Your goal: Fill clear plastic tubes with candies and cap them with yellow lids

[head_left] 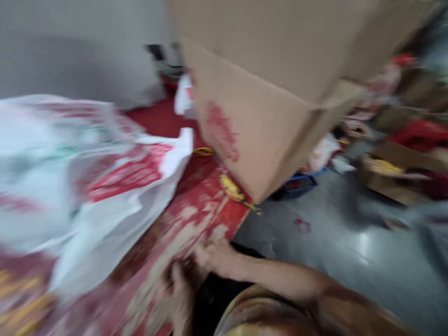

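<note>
My right hand (217, 257) is closed, its fingers curled at the near edge of a worn red table (199, 205). Just to its left, my left hand (179, 291) is closed too, thumb up. The two hands almost meet. Something small and dark reddish shows between them, but blur hides what it is. Beyond the hands, a yellow bundle (230, 187) lies on the table beside the corner of a large cardboard box (259, 126). A white plastic bag (101, 233) with red and green print spreads out left of my hands.
Yellow pieces (21, 298) lie at the lower left of the table. A yellow loop (203, 151) rests by the box. On the grey floor (332, 242) at right stand a blue crate (297, 184) and an open carton (392, 182) with goods in it.
</note>
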### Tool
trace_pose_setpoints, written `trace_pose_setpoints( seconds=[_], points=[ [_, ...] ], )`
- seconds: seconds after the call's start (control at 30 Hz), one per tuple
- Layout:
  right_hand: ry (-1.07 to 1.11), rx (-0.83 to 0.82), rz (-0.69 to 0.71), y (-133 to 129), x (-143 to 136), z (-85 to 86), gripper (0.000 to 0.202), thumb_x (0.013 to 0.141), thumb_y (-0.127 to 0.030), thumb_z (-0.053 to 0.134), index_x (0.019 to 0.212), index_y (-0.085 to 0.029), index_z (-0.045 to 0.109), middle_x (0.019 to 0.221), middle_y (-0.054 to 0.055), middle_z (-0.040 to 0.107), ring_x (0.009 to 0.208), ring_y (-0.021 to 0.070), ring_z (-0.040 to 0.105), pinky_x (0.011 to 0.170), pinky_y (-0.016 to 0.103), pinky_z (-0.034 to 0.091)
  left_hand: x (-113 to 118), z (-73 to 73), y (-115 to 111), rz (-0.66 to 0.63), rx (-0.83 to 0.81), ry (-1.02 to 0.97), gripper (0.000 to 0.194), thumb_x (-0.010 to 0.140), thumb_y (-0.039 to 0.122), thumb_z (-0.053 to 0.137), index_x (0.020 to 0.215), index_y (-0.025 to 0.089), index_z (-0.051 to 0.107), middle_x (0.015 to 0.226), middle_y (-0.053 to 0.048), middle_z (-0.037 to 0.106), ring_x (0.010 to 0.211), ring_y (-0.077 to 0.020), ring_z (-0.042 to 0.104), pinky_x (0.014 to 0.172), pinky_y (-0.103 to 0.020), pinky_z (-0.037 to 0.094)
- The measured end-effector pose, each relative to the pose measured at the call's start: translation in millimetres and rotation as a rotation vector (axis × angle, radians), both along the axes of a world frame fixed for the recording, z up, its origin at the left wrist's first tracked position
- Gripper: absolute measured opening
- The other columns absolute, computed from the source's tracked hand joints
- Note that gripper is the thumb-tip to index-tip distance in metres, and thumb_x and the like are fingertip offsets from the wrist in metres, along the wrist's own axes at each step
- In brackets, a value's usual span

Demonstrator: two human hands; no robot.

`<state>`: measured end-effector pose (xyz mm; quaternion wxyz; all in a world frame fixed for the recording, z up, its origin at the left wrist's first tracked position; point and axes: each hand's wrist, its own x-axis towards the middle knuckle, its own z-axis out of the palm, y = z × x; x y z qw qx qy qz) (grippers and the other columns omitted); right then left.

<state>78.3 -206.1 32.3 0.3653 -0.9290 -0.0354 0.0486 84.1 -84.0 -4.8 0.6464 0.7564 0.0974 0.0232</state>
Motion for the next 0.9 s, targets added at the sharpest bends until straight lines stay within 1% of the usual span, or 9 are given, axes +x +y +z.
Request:
trace_pose_setpoints(
  seconds=[0.1,0.2,0.3,0.4,0.53,0.6,0.7,0.77,0.9],
  points=[
    [0.044,0.282,-0.015,-1,3,-8.2,0.003,0.079,-0.019,0.053,0.078,-0.018,0.050,0.055,0.000,0.055,0.051,0.0151,0.054,0.051,0.024,0.039,-2,-0.5,21,0.093,-0.130,0.033,0.031,0.080,0.045,0.062,0.098,0.019,0.061,0.080,-0.002,0.063,0.068,-0.0164,0.061,0.065,-0.030,0.053],
    [0.211,0.583,-0.011,-3,8,-12.1,0.018,0.087,-0.039,0.045,0.082,-0.021,0.046,0.056,-0.004,0.051,0.039,0.0102,0.044,0.040,0.020,0.033,1,1.4,32,0.121,-0.382,0.017,0.037,0.078,0.045,0.063,0.105,0.020,0.057,0.083,-0.002,0.063,0.063,-0.0139,0.060,0.062,-0.028,0.052],
    [0.391,0.823,-0.049,2,4,-8.4,0.035,0.089,-0.056,0.032,0.087,-0.023,0.043,0.056,-0.006,0.048,0.034,0.0087,0.036,0.036,0.021,0.033,-10,9.3,43,0.166,-0.458,0.012,0.038,0.080,0.044,0.062,0.108,0.019,0.057,0.084,-0.002,0.062,0.064,-0.0119,0.059,0.063,-0.025,0.051],
    [0.511,0.968,-0.098,15,4,-3.3,0.044,0.080,-0.066,0.042,0.084,-0.023,0.044,0.051,-0.008,0.042,0.032,0.0072,0.029,0.034,0.021,0.030,-25,16.4,56,0.194,-0.467,0.033,0.039,0.082,0.046,0.060,0.108,0.018,0.057,0.084,-0.003,0.062,0.064,-0.0116,0.058,0.062,-0.024,0.050],
    [0.596,1.013,-0.093,37,9,5.2,0.047,0.077,-0.069,0.047,0.078,-0.022,0.047,0.046,-0.010,0.037,0.031,0.0061,0.022,0.032,0.019,0.024,-40,23.7,71,0.250,-0.451,0.031,0.037,0.082,0.045,0.058,0.108,0.018,0.056,0.088,-0.004,0.061,0.066,-0.0124,0.058,0.061,-0.024,0.050],
    [0.509,0.836,0.000,48,9,8.6,0.043,0.080,-0.064,0.048,0.078,-0.021,0.050,0.049,-0.007,0.044,0.033,0.0073,0.030,0.035,0.020,0.026,-49,27.7,77,0.272,-0.425,0.017,0.037,0.083,0.043,0.058,0.109,0.018,0.056,0.090,-0.005,0.061,0.067,-0.0131,0.058,0.062,-0.024,0.049],
    [0.044,0.195,0.298,66,6,4.4,0.034,0.085,-0.052,0.048,0.075,-0.020,0.056,0.058,0.001,0.057,0.046,0.0129,0.051,0.043,0.023,0.030,-61,31.1,86,0.332,-0.342,-0.018,0.033,0.084,0.041,0.055,0.108,0.018,0.057,0.091,-0.005,0.061,0.069,-0.0144,0.058,0.063,-0.026,0.049],
    [-0.254,-0.180,0.464,77,4,-6.1,0.034,0.089,-0.044,0.039,0.073,-0.020,0.056,0.056,0.003,0.059,0.047,0.0159,0.055,0.044,0.025,0.028,-69,29.7,93,0.382,-0.267,-0.058,0.029,0.086,0.038,0.052,0.106,0.019,0.058,0.091,-0.005,0.062,0.071,-0.0157,0.058,0.066,-0.027,0.049],
    [-0.397,-0.477,0.616,90,8,-26.6,0.032,0.091,-0.037,0.031,0.074,-0.022,0.054,0.051,0.003,0.058,0.043,0.0202,0.058,0.042,0.027,0.025,-81,22.1,111,0.455,-0.144,-0.111,0.026,0.088,0.032,0.047,0.107,0.019,0.058,0.094,-0.007,0.062,0.082,-0.0193,0.059,0.073,-0.031,0.049]
  ],
)
